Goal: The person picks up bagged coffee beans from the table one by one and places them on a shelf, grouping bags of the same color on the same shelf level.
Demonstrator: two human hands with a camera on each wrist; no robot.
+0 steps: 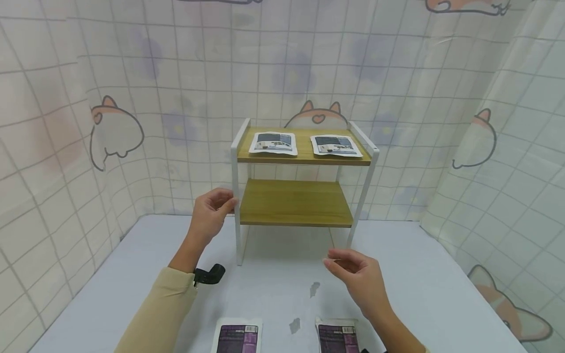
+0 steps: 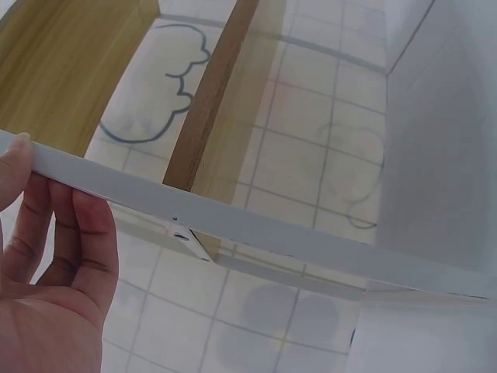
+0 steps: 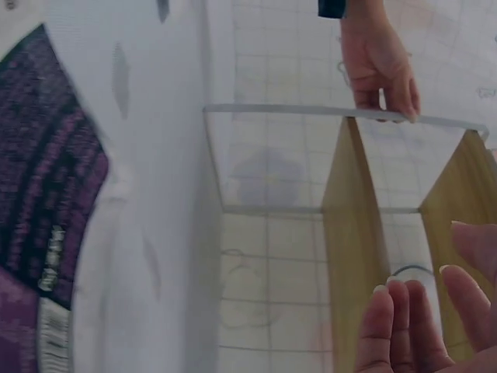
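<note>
1. The left hand point(image 1: 212, 211) grips the left front leg point(image 1: 238, 235) of a white-framed two-tier rack point(image 1: 363, 196). In the left wrist view, the thumb presses one side of the leg and curled fingers lie against the other, level with the lower shelf point(image 1: 295, 203).
2. The right hand point(image 1: 359, 277) has hold of nothing. Its fingers are loosely bent, and the right wrist view shows the thumb apart from the fingertips. It is raised in front of the rack, toward the right side.
3. The rack stands upright on a white table point(image 1: 397, 264), near the back. It has white side frames and two wood-grain boards, the lower shelf and the upper shelf point(image 1: 303, 160).
4. Two flat white packets with blue-grey printed fronts lie side by side on the upper shelf, with a gap between them: the left packet point(image 1: 273, 143) and the right packet point(image 1: 336, 145).
5. Two purple-labelled packets, one on the left point(image 1: 238, 338) and one on the right point(image 1: 338, 338), lie on the table at the near edge of the head view, well apart from the rack. Each shows a barcode.
6. A black strap device point(image 1: 209, 274) sits on the left wrist, beside a beige sleeve point(image 1: 161, 309).
7. Behind the table hangs a pale gridded curtain point(image 1: 198, 73) with cartoon animals.
</note>
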